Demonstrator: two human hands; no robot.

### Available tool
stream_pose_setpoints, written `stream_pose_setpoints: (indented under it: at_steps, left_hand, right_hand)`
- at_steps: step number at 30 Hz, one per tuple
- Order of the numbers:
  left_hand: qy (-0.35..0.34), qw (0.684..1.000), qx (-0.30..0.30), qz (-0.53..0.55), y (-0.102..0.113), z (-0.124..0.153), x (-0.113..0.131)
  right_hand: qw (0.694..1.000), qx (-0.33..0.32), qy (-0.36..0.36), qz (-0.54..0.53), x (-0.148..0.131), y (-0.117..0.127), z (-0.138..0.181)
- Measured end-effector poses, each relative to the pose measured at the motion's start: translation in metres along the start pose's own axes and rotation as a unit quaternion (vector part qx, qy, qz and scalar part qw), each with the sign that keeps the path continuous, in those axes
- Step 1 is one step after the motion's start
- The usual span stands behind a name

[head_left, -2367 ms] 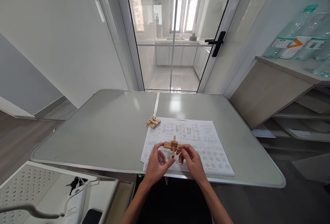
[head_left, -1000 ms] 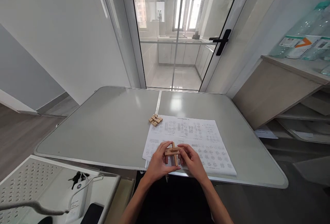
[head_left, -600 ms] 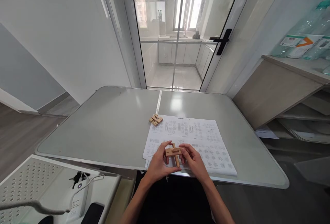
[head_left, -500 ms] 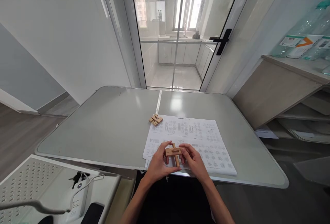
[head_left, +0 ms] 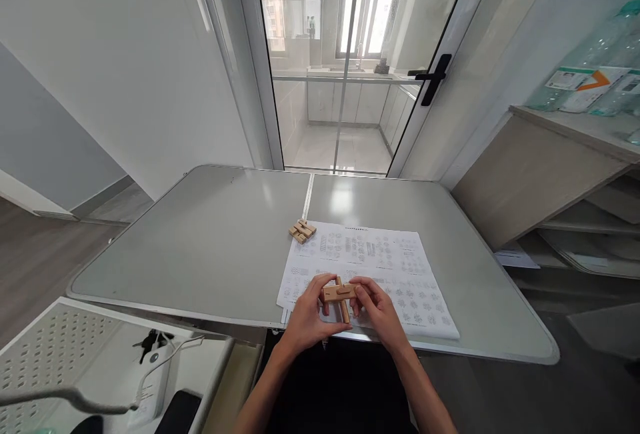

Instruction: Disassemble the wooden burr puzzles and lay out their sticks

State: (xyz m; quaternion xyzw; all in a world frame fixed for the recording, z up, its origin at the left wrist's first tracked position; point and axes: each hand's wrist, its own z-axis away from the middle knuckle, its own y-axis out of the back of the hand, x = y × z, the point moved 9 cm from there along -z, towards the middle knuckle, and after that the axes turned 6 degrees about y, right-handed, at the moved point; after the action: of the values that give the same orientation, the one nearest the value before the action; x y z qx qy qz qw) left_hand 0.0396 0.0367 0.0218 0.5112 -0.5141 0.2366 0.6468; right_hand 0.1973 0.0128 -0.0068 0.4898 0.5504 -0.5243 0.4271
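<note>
Far to the left of the left hand (head_left: 306, 317), past the near table corner, a white perforated shelf (head_left: 75, 354) carried a bunch of keys (head_left: 147, 343) and a white cable (head_left: 150, 374). Nearer, and away from the body, a few loose wooden blocks (head_left: 301, 231) lay in a small heap on the grey table (head_left: 210, 247), touching the far left corner of the printed sheet (head_left: 400, 274); they sat within reach but clear of the working space, probably parked there as spare parts.

The left hand was closed in a pinch on the wooden cross puzzle (head_left: 340, 295), thumb on the near face and fingertips on the left end of the crosswise bar, which likely steadied it. The puzzle was raised just above the sheet's near edge, between the two hands, with one bar lying crosswise and another running toward the body beneath it. The right hand (head_left: 381, 311) was also closed on it, fingers curled over the right end of the crosswise bar, so each hand took one end, a grip that would suit sliding the parts against each other.

The sheet, covered with small diagrams, spread out beyond and to the right of the right hand, flat and facing the person, apparently for reading while working. Farther right stood a wooden shelf unit (head_left: 525, 174) with plastic bottles (head_left: 585, 81) on top.
</note>
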Motion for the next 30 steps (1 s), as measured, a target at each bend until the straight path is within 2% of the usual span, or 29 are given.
stream_pose_setpoints:
  at_steps: [7,12,15,19,24,30]
  left_hand:
    - [-0.013,1.0,-0.015,-0.008,-0.003,0.001,0.0]
    - [0.005,1.0,-0.009,0.003,-0.003,0.0,-0.006]
    - [0.01,1.0,-0.009,0.004,-0.003,0.0,-0.007]
    - [0.026,1.0,-0.006,0.009,-0.002,0.0,-0.008]
    - [0.059,0.998,-0.012,0.025,-0.001,0.0,-0.014]
    - [0.092,0.992,-0.013,0.083,0.003,0.0,-0.02]
  right_hand:
    - [1.0,0.014,-0.005,-0.013,-0.005,0.003,0.004]
    - [0.997,0.064,0.017,-0.03,-0.023,0.016,0.007]
    - [0.992,0.121,0.026,0.015,-0.03,0.035,0.008]
    - [0.975,0.191,0.002,0.114,-0.018,0.063,0.015]
    - [0.957,0.183,-0.024,0.226,-0.002,0.072,0.023]
    - [0.945,0.188,-0.012,0.269,-0.002,0.069,0.027]
